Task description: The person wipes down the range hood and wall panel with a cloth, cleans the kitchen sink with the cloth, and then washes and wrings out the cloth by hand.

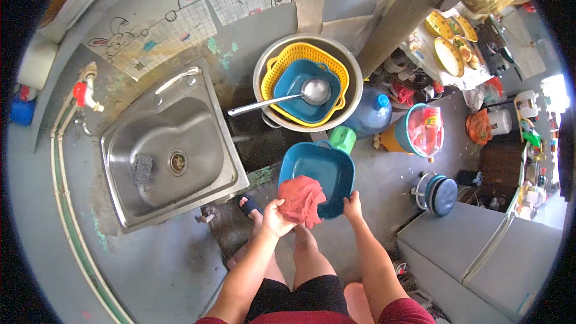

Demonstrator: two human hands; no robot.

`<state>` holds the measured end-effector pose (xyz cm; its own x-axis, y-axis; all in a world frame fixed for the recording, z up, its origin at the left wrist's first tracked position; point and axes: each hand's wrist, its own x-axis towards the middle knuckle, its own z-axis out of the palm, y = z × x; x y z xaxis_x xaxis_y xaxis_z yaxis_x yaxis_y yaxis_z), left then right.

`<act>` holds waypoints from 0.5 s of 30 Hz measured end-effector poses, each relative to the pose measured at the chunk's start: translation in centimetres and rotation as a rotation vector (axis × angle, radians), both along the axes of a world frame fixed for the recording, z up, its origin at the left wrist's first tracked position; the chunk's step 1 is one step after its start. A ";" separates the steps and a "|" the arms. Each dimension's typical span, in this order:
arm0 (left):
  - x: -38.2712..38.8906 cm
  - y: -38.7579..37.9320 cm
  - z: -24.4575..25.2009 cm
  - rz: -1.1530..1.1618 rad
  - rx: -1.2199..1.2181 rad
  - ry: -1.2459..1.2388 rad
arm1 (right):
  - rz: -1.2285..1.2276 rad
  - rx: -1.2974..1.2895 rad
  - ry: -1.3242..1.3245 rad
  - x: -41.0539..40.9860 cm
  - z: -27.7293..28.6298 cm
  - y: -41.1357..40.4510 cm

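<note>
My left hand (275, 222) holds a crumpled red cloth (302, 199) over the near left part of a blue plastic basin (330, 168). The basin's near right rim is gripped by my right hand (353, 205). Its inside shows nothing lying in it, though the cloth covers one corner. Beyond it, a large metal basin (353, 60) holds a yellow plastic colander (310, 48). Inside the colander sits another blue basin (286, 82), with a metal ladle (315, 92) resting in it, its handle sticking out to the left.
A stainless steel sink (207, 144) stands at the left, with a grey scouring pad (142, 170) in its bowl. To the right are a large blue water bottle (368, 110), a bucket with a red bag (425, 130) and a stool (442, 195). Plates of food (449, 57) stand farther back.
</note>
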<state>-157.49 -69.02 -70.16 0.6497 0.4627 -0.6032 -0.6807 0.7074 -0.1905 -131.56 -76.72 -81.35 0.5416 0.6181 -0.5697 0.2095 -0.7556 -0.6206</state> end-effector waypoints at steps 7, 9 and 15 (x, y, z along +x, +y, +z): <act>0.1 0.3 -4.4 0.005 -0.042 0.146 | 0.127 0.075 -0.160 0.6 -6.8 3.3; -0.4 0.2 -5.0 0.028 -0.027 0.123 | -0.074 0.012 0.234 -0.3 -7.8 4.4; 0.4 0.1 -5.2 0.074 -0.040 0.101 | -0.423 -0.050 0.527 -4.6 -11.5 3.7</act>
<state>-157.11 -68.95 -75.33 0.5498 0.4815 -0.6826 -0.7477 0.6479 -0.1452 -136.14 -73.03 -92.82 0.3733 0.3801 -0.8463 -0.4312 -0.7366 -0.5210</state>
